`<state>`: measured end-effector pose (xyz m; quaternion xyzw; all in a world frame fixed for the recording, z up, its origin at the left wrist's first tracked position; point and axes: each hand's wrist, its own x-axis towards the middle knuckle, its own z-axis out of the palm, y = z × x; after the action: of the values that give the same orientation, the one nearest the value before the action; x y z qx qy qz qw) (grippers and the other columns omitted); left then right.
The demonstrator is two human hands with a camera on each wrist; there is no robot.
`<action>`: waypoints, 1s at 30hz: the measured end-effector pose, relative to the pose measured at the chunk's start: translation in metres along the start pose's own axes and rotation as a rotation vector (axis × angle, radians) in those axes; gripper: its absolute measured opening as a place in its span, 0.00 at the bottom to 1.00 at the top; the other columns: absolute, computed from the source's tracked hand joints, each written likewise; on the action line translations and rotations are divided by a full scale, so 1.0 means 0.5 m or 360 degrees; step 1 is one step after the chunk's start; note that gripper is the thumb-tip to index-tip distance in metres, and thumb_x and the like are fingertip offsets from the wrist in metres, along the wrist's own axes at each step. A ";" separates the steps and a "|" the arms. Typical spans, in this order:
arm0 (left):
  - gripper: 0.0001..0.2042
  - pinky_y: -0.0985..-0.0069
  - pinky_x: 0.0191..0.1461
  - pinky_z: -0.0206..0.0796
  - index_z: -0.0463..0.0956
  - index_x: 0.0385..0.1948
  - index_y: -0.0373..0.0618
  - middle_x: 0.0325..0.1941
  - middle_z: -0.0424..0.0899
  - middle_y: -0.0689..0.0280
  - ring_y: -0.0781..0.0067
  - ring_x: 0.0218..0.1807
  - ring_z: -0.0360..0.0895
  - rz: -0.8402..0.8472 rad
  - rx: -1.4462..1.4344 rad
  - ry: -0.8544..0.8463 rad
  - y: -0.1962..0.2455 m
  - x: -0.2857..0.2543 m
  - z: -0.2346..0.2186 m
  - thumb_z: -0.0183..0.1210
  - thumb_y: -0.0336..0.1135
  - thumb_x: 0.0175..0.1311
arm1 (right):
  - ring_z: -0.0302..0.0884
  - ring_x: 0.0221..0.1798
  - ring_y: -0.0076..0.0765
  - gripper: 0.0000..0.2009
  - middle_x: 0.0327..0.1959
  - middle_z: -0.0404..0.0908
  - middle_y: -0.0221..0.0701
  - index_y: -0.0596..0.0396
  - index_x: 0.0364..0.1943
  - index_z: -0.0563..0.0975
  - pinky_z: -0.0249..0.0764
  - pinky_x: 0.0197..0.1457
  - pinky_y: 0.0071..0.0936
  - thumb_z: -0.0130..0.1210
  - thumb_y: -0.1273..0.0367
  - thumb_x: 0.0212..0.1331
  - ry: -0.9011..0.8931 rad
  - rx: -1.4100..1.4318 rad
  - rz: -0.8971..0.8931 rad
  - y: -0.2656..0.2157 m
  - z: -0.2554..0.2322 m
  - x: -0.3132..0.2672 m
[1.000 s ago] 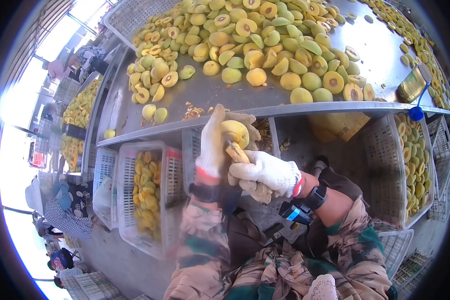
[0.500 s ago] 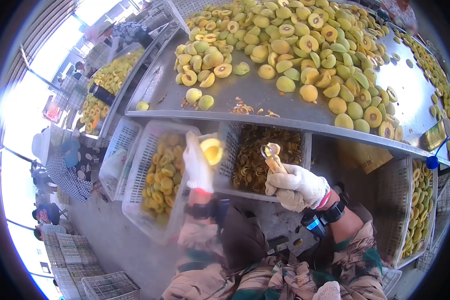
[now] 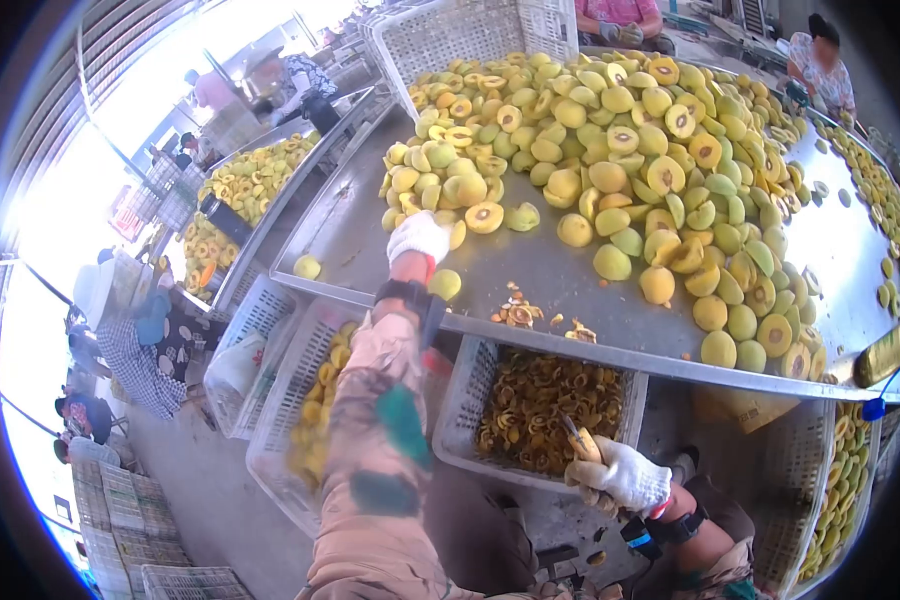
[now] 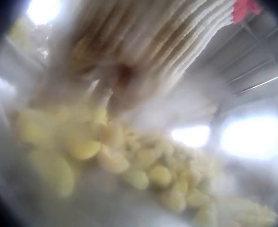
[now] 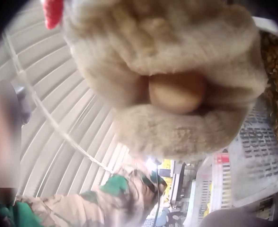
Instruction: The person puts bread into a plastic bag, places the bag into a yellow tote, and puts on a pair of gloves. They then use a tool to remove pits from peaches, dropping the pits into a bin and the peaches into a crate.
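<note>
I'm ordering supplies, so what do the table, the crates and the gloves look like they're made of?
Table: apparently bare sheet metal, dull grey sheen with a folded edge. Crates: likely white moulded plastic, lattice walls. Gloves, as on the left hand: knitted white fabric, probably cotton, red cuff trim.

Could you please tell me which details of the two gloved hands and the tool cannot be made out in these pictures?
- Left hand: head view shows only the glove's back; fingertips and any fruit held are hidden. Left wrist view is motion-blurred.
- Pitting tool: its tip is too small in the head view; the right wrist view shows only the handle end, the right hand wrapped around it.
- Crate of pits: far end hidden under the steel table.
</note>
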<state>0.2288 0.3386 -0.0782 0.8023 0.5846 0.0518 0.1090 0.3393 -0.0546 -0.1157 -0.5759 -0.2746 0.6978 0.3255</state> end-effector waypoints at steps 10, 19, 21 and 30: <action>0.26 0.66 0.56 0.67 0.73 0.49 0.43 0.51 0.78 0.52 0.55 0.54 0.76 0.0121 0.0068 -0.0099 0.054 -0.004 0.025 0.68 0.42 0.47 | 0.68 0.15 0.20 0.12 0.19 0.73 0.26 0.55 0.36 0.72 0.65 0.18 0.19 0.54 0.60 0.61 0.0045 -0.0087 0.0043 -0.004 -0.014 0.002; 0.17 0.60 0.53 0.73 0.68 0.50 0.39 0.48 0.77 0.57 0.57 0.48 0.77 0.0587 -0.2645 -0.0853 0.110 -0.188 0.026 0.57 0.33 0.62 | 0.66 0.13 0.18 0.12 0.18 0.73 0.25 0.56 0.36 0.73 0.63 0.15 0.17 0.53 0.61 0.62 0.0194 0.0265 -0.0400 -0.014 -0.009 -0.028; 0.17 0.57 0.54 0.73 0.67 0.52 0.39 0.50 0.75 0.54 0.54 0.52 0.75 0.0554 -0.3133 -0.1195 0.125 -0.256 0.046 0.53 0.39 0.67 | 0.67 0.14 0.19 0.13 0.19 0.73 0.26 0.57 0.36 0.72 0.63 0.16 0.16 0.55 0.60 0.61 0.0214 0.0335 -0.0503 -0.028 -0.009 -0.039; 0.26 0.59 0.58 0.67 0.63 0.59 0.40 0.54 0.72 0.54 0.55 0.58 0.69 0.0356 -0.3444 -0.0986 0.213 -0.470 0.151 0.40 0.53 0.73 | 0.67 0.14 0.19 0.14 0.20 0.74 0.27 0.55 0.41 0.69 0.64 0.16 0.17 0.54 0.60 0.61 0.0485 0.0361 -0.0649 -0.034 -0.014 -0.050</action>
<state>0.2703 0.0755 -0.1157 0.3125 0.1055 0.3390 0.8811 0.3517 -0.0630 -0.0886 -0.5669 -0.2530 0.5495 0.5592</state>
